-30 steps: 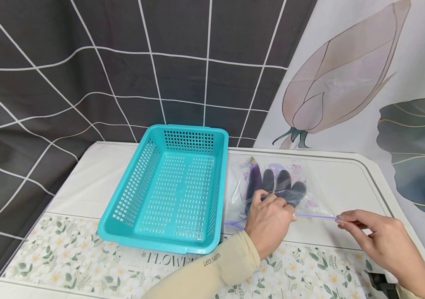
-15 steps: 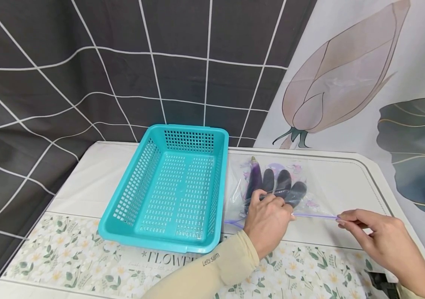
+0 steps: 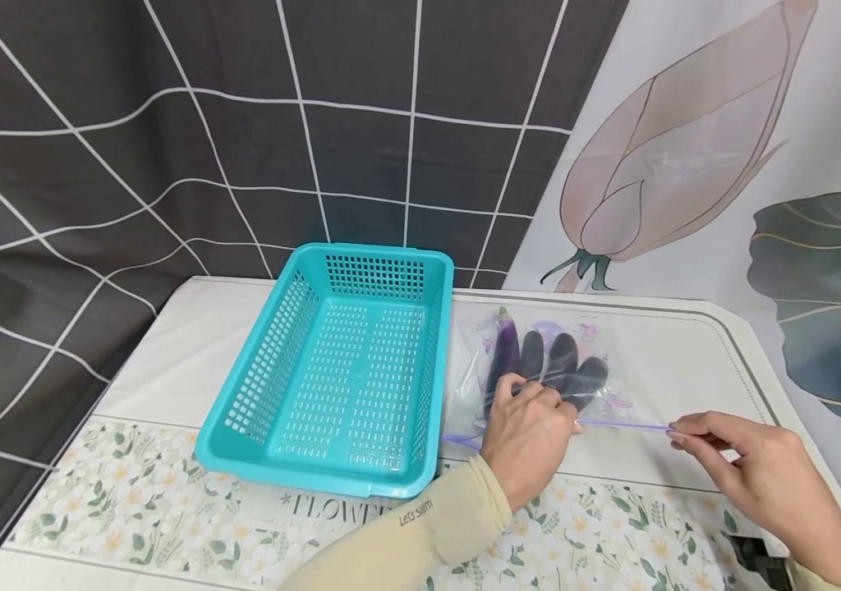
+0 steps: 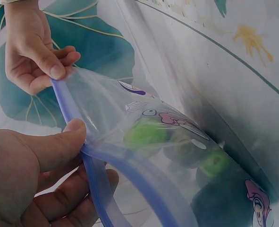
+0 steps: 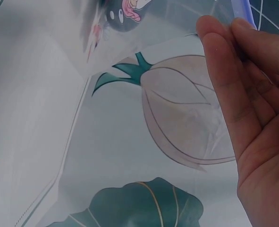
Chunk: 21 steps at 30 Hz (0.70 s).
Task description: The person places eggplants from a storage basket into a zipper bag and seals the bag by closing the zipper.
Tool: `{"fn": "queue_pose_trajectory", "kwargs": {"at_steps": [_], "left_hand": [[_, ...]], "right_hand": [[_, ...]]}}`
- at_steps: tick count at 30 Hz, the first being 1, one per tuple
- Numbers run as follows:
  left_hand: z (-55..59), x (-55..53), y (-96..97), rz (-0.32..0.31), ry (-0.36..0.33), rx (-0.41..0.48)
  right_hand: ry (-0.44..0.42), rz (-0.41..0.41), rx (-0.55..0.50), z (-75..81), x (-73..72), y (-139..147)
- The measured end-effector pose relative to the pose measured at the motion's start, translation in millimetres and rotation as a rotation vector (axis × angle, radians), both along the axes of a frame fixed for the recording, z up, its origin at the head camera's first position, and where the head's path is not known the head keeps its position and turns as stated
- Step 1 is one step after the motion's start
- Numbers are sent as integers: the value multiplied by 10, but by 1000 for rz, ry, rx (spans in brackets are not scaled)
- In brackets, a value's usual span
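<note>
A clear zip-lock bag (image 3: 631, 390) with pink and purple prints lies on the table, with several dark purple eggplants (image 3: 505, 353) inside, their green stem ends showing in the left wrist view. My left hand (image 3: 531, 439) pinches the bag's purple zip strip (image 4: 94, 177) between thumb and fingers. At the far corner of that strip, my right hand (image 3: 768, 476) grips it between thumb and forefinger. Between the two hands the strip runs taut and its edges lie together. On the other side of my left thumb, the two edges stand apart in a gap.
Left of the bag stands a turquoise plastic basket (image 3: 354, 373) with perforated walls, nothing in it. A flower-printed cloth (image 3: 147, 484) covers the table (image 3: 687, 345). Behind rise a dark checked hanging (image 3: 361, 156) and a white one with a large bud print (image 3: 635, 180).
My left hand has slid very slightly left along the zip strip, so the stretch between the hands is a little longer. My right hand stays at the corner.
</note>
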State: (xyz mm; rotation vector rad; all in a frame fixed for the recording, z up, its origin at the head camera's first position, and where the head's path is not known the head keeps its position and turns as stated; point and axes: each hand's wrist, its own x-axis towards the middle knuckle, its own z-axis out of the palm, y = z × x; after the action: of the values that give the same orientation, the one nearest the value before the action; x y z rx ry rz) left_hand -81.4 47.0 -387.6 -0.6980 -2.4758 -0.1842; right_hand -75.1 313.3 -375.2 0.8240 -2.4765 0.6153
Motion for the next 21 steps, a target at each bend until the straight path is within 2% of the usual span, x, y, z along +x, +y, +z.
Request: {"fn": "queue_pose_trajectory", "kwargs": {"at_steps": [14, 21], "left_hand": [[-14, 14, -26, 0, -6, 20], [-33, 24, -47, 11, 18, 24]], "right_hand": [[8, 14, -16, -2, -7, 16], [11, 21, -25, -8, -11, 22]]}}
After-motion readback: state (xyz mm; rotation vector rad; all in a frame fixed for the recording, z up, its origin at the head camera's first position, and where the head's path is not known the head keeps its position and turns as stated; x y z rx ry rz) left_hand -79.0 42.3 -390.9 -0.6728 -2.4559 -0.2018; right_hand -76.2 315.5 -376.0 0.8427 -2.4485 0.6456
